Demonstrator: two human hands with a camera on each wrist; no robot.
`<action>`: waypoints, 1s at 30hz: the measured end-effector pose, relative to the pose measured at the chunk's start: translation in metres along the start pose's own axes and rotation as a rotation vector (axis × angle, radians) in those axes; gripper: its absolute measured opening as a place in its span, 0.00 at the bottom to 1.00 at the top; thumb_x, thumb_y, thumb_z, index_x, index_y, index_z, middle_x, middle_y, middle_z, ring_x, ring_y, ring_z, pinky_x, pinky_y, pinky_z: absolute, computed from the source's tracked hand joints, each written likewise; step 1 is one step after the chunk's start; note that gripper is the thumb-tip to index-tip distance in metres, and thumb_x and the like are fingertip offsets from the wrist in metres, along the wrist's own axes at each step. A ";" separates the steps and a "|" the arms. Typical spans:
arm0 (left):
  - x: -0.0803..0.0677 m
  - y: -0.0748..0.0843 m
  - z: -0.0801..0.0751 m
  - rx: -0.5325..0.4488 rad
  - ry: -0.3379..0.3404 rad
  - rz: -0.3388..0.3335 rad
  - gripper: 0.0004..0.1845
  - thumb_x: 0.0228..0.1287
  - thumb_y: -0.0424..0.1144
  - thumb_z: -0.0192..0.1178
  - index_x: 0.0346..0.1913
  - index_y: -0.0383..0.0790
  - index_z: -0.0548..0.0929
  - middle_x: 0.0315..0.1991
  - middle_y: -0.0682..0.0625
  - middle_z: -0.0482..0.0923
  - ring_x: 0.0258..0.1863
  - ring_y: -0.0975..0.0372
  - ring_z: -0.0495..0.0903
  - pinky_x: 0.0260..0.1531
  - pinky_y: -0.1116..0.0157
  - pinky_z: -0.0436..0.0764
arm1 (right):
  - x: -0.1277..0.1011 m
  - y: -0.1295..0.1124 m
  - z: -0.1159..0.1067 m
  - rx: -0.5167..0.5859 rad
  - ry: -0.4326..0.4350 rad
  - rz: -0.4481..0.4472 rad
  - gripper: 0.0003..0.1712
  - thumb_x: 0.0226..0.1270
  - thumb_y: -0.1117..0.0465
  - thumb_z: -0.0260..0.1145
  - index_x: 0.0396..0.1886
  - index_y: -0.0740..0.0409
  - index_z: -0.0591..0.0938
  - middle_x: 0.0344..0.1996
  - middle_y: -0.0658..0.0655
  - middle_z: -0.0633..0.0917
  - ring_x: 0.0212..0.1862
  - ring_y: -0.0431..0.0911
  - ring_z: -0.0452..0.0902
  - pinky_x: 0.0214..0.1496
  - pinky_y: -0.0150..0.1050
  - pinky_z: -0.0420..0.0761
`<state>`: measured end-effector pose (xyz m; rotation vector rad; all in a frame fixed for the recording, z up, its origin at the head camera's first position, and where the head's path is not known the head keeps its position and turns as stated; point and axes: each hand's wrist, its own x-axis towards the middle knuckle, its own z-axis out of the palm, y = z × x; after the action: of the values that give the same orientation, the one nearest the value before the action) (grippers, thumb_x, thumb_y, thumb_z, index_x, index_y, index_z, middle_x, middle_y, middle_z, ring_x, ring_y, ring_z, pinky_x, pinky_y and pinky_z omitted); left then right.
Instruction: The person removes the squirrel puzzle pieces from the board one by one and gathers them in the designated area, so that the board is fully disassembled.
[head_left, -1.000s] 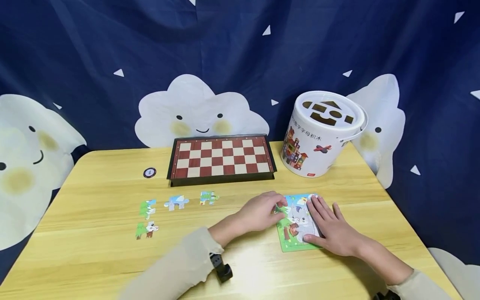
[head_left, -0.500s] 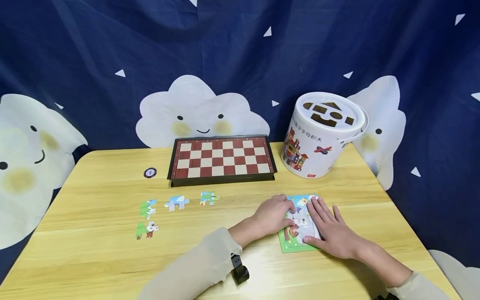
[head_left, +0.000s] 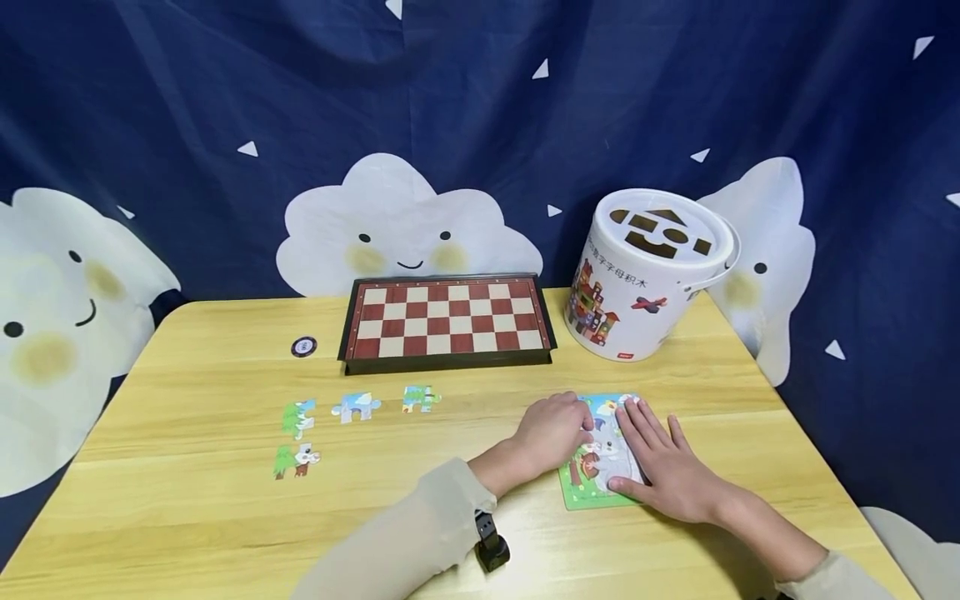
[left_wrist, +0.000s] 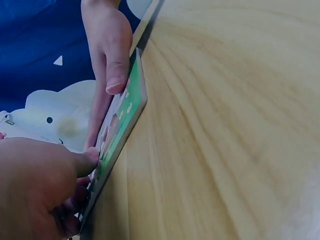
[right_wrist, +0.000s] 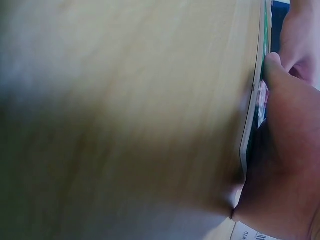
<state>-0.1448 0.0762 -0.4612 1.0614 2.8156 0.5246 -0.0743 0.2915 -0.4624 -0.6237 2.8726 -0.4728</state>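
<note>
A small picture puzzle [head_left: 587, 496] with a green edge and a grey animal lies flat on the table in the head view. My left hand [head_left: 553, 431] bends its fingers over the puzzle's left part. Its thumb [left_wrist: 89, 159] touches the picture surface in the left wrist view; whether a loose piece sits between the fingertips is hidden. My right hand [head_left: 670, 465] lies on the puzzle's right side with fingers straight, pressing it down. Several loose puzzle pieces lie apart to the left, among them a green and white one [head_left: 298, 418] and a blue one [head_left: 356, 406].
A red and white checkered board [head_left: 450, 321] stands at the back of the wooden table [head_left: 187, 517]. Right of it is a white bucket [head_left: 637, 292] with shape holes in its lid. A round chip [head_left: 303, 346] lies at left. A dark blue curtain [head_left: 480, 83] hangs behind.
My left hand has moved right, farther over the puzzle, and its fingers now hide more of the picture's left part. The right hand keeps its place. The loose pieces have not moved.
</note>
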 end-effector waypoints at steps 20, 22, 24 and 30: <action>0.001 0.004 0.001 0.071 -0.037 -0.005 0.13 0.71 0.53 0.64 0.48 0.49 0.85 0.40 0.60 0.78 0.39 0.68 0.74 0.40 0.71 0.75 | -0.001 0.000 0.002 0.018 0.014 -0.009 0.56 0.71 0.36 0.63 0.81 0.65 0.50 0.80 0.68 0.47 0.81 0.62 0.35 0.74 0.70 0.35; 0.001 0.004 0.001 0.077 -0.031 0.000 0.13 0.70 0.53 0.65 0.47 0.49 0.85 0.39 0.59 0.77 0.38 0.68 0.73 0.39 0.71 0.75 | -0.001 0.000 0.002 0.018 0.016 -0.009 0.56 0.71 0.36 0.63 0.81 0.65 0.50 0.80 0.69 0.47 0.81 0.63 0.35 0.74 0.70 0.36; 0.000 0.004 0.002 0.087 -0.021 0.007 0.13 0.70 0.53 0.64 0.47 0.49 0.85 0.39 0.59 0.77 0.38 0.68 0.73 0.38 0.71 0.74 | -0.001 0.000 0.002 0.020 0.018 -0.009 0.56 0.70 0.36 0.63 0.81 0.65 0.50 0.80 0.69 0.47 0.81 0.63 0.35 0.74 0.71 0.36; -0.001 0.002 0.004 0.098 0.002 0.019 0.13 0.72 0.52 0.62 0.48 0.49 0.84 0.39 0.59 0.77 0.38 0.68 0.74 0.39 0.71 0.75 | -0.001 -0.001 0.002 0.022 0.021 -0.011 0.56 0.71 0.36 0.63 0.81 0.66 0.51 0.80 0.69 0.48 0.80 0.63 0.36 0.74 0.71 0.36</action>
<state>-0.1416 0.0784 -0.4644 1.1059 2.8625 0.3936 -0.0727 0.2907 -0.4636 -0.6344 2.8810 -0.5152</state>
